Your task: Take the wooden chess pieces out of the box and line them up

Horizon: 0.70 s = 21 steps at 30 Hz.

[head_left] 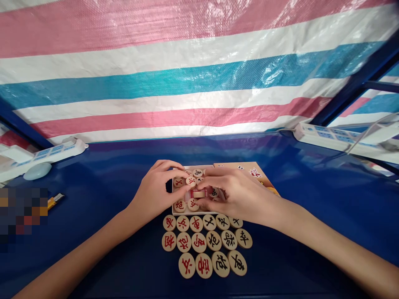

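Note:
My left hand (160, 182) reaches over a shallow white box (173, 187) of Chinese chess pieces. Its thumb and index finger pinch a round wooden piece with a red character (191, 181). From the right, my right hand (230, 189) is also over the box, its thumb and fingertips closed about a piece seen edge-on (198, 194). More pieces with red or black characters lie in the box, partly covered by my hands. In front of it, several pieces (198, 242) lie face up in three rows, red ones on the left and black ones on the right.
A printed cardboard lid (258, 172) lies beside the box, partly under my right forearm. Power strips stand at the left (50, 154) and right (330, 137) of the blue table (124, 265). A pale mouse (37, 170) and yellow cutter (56, 201) lie left. Striped sheeting (187, 79) hangs behind.

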Available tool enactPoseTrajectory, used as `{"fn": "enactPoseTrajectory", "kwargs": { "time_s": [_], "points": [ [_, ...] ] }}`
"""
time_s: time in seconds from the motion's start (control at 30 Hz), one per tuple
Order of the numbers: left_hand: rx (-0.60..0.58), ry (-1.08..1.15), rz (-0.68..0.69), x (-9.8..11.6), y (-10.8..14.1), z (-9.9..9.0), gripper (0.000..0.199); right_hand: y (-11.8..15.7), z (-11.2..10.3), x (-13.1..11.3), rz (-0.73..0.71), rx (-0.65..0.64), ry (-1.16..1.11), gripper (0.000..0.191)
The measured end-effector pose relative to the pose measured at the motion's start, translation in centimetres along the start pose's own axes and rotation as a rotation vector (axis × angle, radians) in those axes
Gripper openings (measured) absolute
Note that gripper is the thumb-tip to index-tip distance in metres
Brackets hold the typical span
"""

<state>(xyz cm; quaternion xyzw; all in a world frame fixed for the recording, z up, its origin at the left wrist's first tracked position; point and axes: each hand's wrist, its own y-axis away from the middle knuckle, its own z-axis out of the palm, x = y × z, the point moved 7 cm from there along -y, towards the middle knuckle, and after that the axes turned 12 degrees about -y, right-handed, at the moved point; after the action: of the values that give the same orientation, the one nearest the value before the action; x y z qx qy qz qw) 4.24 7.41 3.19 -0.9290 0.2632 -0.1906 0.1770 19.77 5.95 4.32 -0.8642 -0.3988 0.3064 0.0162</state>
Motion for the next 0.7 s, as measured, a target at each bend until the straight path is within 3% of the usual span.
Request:
{"fn": "enactPoseTrajectory", "kwargs": {
  "time_s": [0.13,0.3,0.5,0.7],
  "points": [
    [0.0,0.003,-0.001,-0.2,0.0,-0.1,0.014,-0.1,-0.1,0.1,0.005,0.03,-0.031,0.015],
    [-0.027,-0.019,-0.008,-0.3,0.1,0.0,0.022,-0.2,-1.8,0.8,0.102,0.211,0.018,0.022],
    [-0.031,-0.034,-0.012,-0.2,0.0,0.1,0.02,-0.4,-0.7,1.7,0.161,0.119,0.01,0.025],
    [-0.041,-0.034,-0.018,-0.2,0.1,-0.1,0.019,-0.4,-0.6,1.6,0.178,0.117,0.009,0.028]
  ]
}}
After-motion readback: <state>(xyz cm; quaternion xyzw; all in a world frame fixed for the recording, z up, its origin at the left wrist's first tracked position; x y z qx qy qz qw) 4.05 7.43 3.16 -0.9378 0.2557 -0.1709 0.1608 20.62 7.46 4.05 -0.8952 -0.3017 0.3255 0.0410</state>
